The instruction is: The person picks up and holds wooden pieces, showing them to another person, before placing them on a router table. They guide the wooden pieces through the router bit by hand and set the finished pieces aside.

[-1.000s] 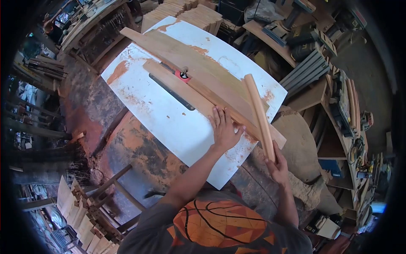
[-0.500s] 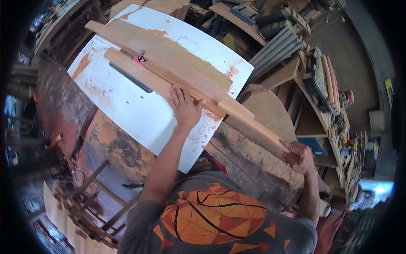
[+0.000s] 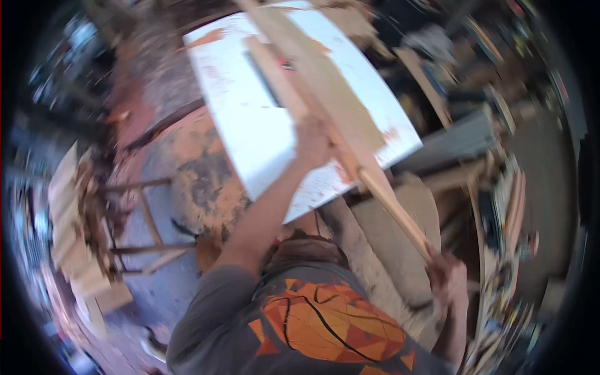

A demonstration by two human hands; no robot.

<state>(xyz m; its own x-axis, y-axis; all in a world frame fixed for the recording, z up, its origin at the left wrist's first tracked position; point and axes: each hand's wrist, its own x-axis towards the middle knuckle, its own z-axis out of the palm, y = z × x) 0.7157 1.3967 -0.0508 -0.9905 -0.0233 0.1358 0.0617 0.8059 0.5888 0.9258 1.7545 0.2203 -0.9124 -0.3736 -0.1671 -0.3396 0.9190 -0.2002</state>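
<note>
A long wooden strip [image 3: 397,212] runs from the white board [image 3: 244,134] toward the lower right. My right hand [image 3: 447,275] is closed around its near end, past the board's edge. My left hand [image 3: 314,144] lies on the wood over the board, blurred, its thumb seemingly apart from the fingers. Beyond it, a small red and metal piece [image 3: 286,64], apparently a cutter bit, sits between a short wooden piece [image 3: 275,72] and a wide wooden board [image 3: 331,81]. A dark slot [image 3: 265,78] shows beside the short piece. Reddish wood dust is scattered on the white board.
A large round-ended wood slab [image 3: 406,219] lies below the strip. Shelves with tools and timber [image 3: 506,212] line the right side. A wooden stool-like frame [image 3: 147,215] and stacked boards [image 3: 78,237] stand at left. Sawdust [image 3: 200,150] covers the floor.
My view has turned, so the board and strip appear steeper and shifted right, and the picture is blurrier. Both hands remain on the wood; any sliding of the strip is hard to tell.
</note>
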